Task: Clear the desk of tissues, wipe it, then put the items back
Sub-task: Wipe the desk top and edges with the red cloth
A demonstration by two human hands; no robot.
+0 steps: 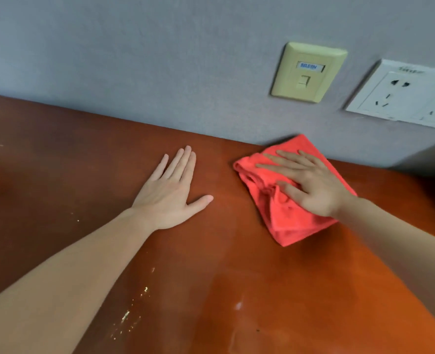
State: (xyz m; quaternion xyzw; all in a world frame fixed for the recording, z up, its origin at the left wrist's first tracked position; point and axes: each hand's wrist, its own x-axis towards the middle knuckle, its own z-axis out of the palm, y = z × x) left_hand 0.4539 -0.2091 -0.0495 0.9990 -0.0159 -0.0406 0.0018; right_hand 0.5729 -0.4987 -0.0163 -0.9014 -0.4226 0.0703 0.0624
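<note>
The crumpled coral-red microfibre cloth (282, 218) lies in the right centre of the frame, on the glossy reddish-brown wooden bench (58, 162). Its upper corner almost reaches the seam where the bench meets the grey wall (134, 60), and its longer side runs from that seam down toward the camera. The right hand (311, 185) lies flat on top of it, fingers straight and spread, pressing rather than clutching, with the fingertips pointing toward the left of the frame. The left hand (170, 195) is released too, palm down on bare wood just left of the cloth, apart from it. The relation that matters is that the pale crumbs and specks (127, 315) lie at the lower left, well away from the cloth, with the left forearm stretched between them. The next wiping stroke probably has to travel left and downward, and the left hand needs to lift clear. A cream data socket plate (308, 72) and a white power socket (402, 95) sit on the wall at the upper right.
</note>
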